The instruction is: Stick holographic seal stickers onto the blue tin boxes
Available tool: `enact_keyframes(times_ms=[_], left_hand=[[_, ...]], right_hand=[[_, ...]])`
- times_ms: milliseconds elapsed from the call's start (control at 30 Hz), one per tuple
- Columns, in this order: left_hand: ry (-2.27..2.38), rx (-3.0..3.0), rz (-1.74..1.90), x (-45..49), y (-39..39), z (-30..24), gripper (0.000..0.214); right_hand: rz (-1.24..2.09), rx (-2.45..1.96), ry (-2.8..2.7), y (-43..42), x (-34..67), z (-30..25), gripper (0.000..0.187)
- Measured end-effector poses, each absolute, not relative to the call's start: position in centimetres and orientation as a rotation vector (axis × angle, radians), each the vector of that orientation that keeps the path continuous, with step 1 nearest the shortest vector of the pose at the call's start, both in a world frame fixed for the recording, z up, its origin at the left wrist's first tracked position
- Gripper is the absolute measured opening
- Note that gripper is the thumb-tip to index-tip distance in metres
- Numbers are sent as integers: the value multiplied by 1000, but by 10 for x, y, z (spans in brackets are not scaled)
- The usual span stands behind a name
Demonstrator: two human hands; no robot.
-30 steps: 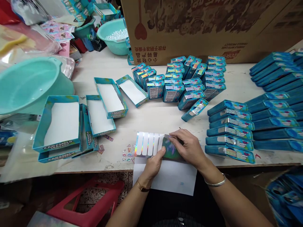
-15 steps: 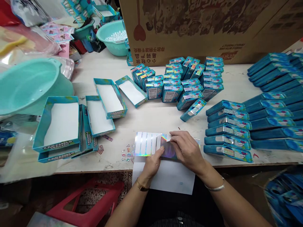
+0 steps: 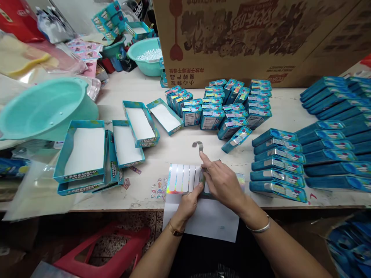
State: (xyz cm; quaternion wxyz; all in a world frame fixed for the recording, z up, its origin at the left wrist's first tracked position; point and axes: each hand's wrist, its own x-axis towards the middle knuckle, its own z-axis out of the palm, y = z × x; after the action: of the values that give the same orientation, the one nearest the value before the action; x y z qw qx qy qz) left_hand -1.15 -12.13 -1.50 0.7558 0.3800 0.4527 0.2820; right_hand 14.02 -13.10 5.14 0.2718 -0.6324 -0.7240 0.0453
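A holographic sticker sheet (image 3: 181, 178) with several white slots lies at the table's front edge. My left hand (image 3: 189, 200) pinches its lower right part and holds it down. My right hand (image 3: 222, 181) is closed beside it, with a curled silver sticker strip (image 3: 198, 146) rising from its forefinger and thumb above the sheet. A white paper sheet (image 3: 207, 220) hangs over the table edge under both hands. A lone small teal box (image 3: 238, 138) lies on its side just beyond my right hand.
Open teal trays (image 3: 84, 154) sit at the left by a big mint basin (image 3: 46, 108). Small teal boxes (image 3: 220, 104) crowd the middle back; long teal boxes (image 3: 290, 162) stack at the right. A large cardboard carton (image 3: 255, 38) stands behind, a red stool (image 3: 107, 251) below.
My right hand has lifted away from the sheet and pulled a silver strip off it, which now curls upward. The camera view tilted slightly down; my left hand stayed on the sheet.
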Motion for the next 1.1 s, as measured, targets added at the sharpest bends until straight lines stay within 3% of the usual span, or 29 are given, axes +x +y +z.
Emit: enact_keyframes(times_ms=[367,533,600,767,933,1100], left_hand=[[971,880,669,-10,-121,-6,52],[705,888,747,-5,-115,-9,95],[738,811,756,-2,-114,-6,101],[658,854,585,20,-112,35,77],[429,1003,504,84,-108,96,88],[545,1137,552,151,-103,114,52]], right_hand=[[-16,-1687,-1922,-132,134,47,69],[-6,-1588,-1776,-151,150,95,71],[2,-1619,-1615,-164,167,122,71],[37,-1702,-1324,-191,218,162,70],[57,-1698,-1192,-201,249,167,69],[125,-1698,-1070,-200,274,155,68]])
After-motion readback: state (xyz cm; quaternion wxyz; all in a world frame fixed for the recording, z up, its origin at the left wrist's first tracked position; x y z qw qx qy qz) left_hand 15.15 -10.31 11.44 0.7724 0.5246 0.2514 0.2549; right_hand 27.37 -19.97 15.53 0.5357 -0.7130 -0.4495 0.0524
